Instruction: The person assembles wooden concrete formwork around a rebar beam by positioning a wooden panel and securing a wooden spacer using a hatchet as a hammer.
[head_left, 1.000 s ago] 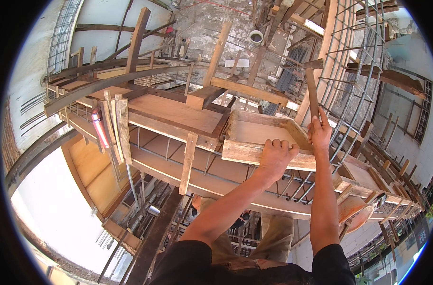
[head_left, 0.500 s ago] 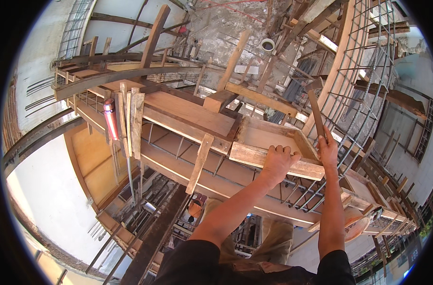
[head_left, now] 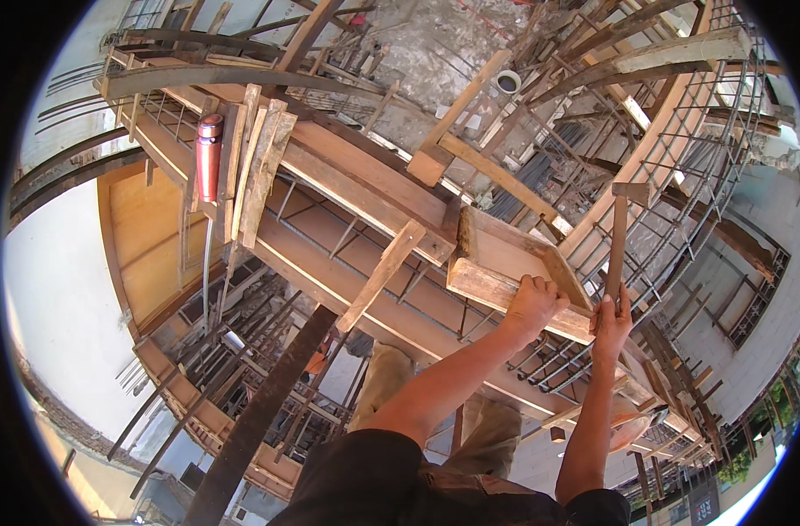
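Observation:
My left hand (head_left: 537, 307) is closed over the near board of a shallow wooden formwork box (head_left: 483, 282), its fingers curled across the top edge. A hammer (head_left: 618, 245) stands almost upright in my right hand (head_left: 612, 324), which is wrapped round the lower end of the handle. The hammer's head points away from me, above the rebar cage. My right fingers are beside the box's right corner; whether they touch it I cannot tell. The box sits tilted across the end of a long wooden beam form (head_left: 356, 180), with bent rebar ends showing under its near side.
A red flask (head_left: 209, 162) stands by upright wood strips at the left. One short wood strip (head_left: 382, 273) crosses the form. Rebar cage (head_left: 680, 167) runs along the right. A dark timber (head_left: 264, 416) lies below left, and far below are a rubble-strewn floor and a bucket (head_left: 508, 82).
My view has shifted and turned slightly. The hammer has gone from leaning left to nearly upright. My left hand keeps its hold on the box's near board.

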{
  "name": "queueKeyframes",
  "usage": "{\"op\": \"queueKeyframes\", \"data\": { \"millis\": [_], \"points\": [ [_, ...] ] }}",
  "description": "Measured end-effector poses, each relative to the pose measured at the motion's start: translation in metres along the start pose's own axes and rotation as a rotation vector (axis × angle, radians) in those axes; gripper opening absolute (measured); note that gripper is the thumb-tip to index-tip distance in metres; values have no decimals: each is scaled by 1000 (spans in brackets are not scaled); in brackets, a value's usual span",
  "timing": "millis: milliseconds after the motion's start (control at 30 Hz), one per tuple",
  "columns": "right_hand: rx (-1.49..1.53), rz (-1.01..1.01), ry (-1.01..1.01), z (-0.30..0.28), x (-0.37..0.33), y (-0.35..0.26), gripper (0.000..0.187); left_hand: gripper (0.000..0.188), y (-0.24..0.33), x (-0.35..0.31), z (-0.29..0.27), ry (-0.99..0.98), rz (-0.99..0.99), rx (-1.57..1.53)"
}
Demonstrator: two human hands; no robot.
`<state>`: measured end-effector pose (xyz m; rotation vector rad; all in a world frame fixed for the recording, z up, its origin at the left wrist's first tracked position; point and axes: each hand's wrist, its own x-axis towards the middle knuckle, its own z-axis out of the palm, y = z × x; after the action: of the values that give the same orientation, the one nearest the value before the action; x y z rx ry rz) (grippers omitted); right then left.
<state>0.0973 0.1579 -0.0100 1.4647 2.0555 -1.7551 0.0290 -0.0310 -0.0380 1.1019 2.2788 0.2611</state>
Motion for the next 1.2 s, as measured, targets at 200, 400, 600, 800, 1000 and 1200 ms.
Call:
{"op": "queueKeyframes", "data": {
  "millis": [200,400,600,800,1000,1200],
  "points": [
    [6,41,76,-15,-27,-14,62,57,-6,-2,-4,-39,55,-45],
    [-310,57,-8,-48,26,0,58,63,-8,1,-12,-170,120,24],
    [-106,141,114,-50,-11,34,54,71,-12,17,-23,-274,119,107],
    [6,98,294,-65,-111,63,62,81,-2,27,-32,-382,65,184],
    [148,353,217,-63,-215,110,47,83,5,23,-25,-362,-9,179],
    [552,485,300,-55,-250,114,27,86,-3,19,-16,-246,57,200]
  ]
}}
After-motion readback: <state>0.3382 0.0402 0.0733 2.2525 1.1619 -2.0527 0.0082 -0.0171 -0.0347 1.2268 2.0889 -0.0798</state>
